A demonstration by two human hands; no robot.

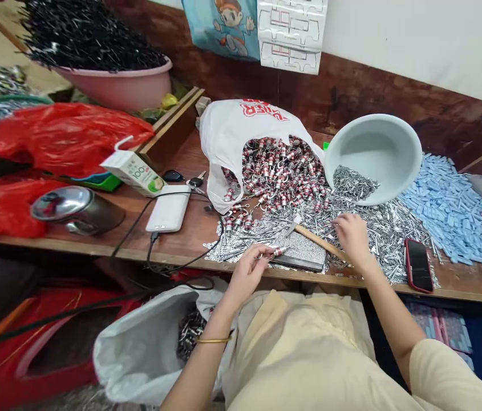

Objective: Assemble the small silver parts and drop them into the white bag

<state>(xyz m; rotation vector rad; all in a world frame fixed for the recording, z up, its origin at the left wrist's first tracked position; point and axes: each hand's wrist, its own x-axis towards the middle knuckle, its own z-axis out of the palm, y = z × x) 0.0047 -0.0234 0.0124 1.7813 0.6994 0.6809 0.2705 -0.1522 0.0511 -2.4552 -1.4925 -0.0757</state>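
Observation:
Pinched in my left hand (250, 266) is a small red-and-silver metal part (280, 251), its tip over a speckled block (303, 250) at the table's front edge. A hammer (320, 241) with a wooden handle lies across the block, its head toward the far left and its handle end beside my right wrist. My right hand (352, 235) is above the pile of loose silver metal pieces (388, 228), thumb and fingertips closed together. Whatever is between those fingertips is too small to make out. Beyond the block, many similar red-and-silver parts (279, 171) spill from a white plastic bag (234, 128).
A tilted grey basin (399, 162) holds silver pieces. Blue plastic pieces (450, 211) and a phone (418, 265) lie right. At left are a white power bank (169, 209) with a cable, a drink carton (133, 171) and a metal mug (80, 210). An open white sack (138, 342) stands below.

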